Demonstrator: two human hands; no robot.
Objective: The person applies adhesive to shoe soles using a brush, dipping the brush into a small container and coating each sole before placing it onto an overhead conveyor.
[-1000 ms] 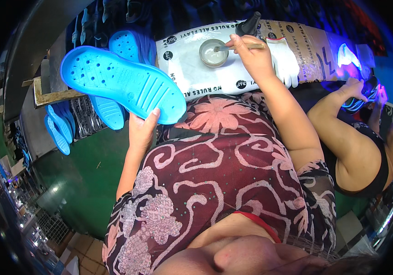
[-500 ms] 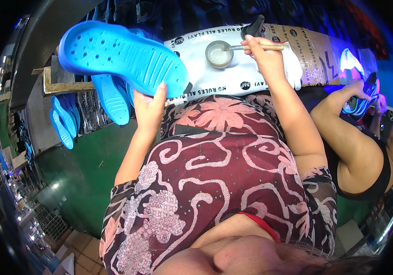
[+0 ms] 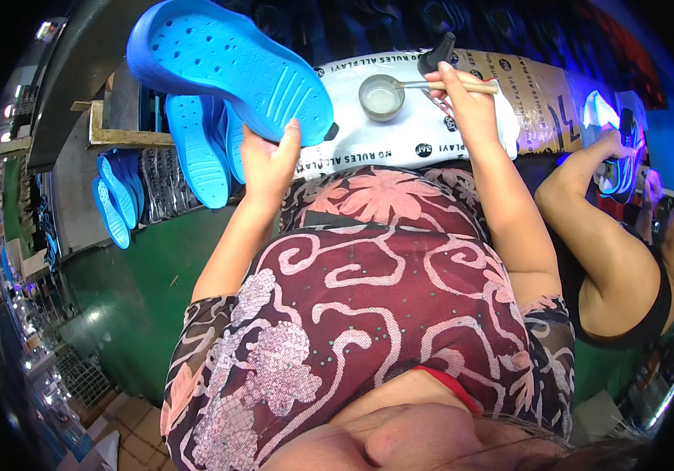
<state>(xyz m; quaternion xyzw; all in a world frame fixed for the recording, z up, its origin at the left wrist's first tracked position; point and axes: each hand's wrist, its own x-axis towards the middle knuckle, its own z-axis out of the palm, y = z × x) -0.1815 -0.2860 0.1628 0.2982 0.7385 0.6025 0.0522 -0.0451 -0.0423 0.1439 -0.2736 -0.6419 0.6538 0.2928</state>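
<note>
The left hand [image 3: 268,163] grips the sole [image 3: 235,74] (thumb on top, other fingers largely hidden), now swung farther out, left of the bowl [image 3: 381,100]. The right hand [image 3: 466,102] pinches the brush [image 3: 480,87] — its tip drawn to the bowl's right rim, so seemingly clear of mid-bowl.

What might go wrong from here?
The brush in the right hand reaches over the rim of the bowl; a knock might spill its pale liquid onto the white wrapping. The left hand holds the blue sole near one end only, so it could droop or slip.
</note>
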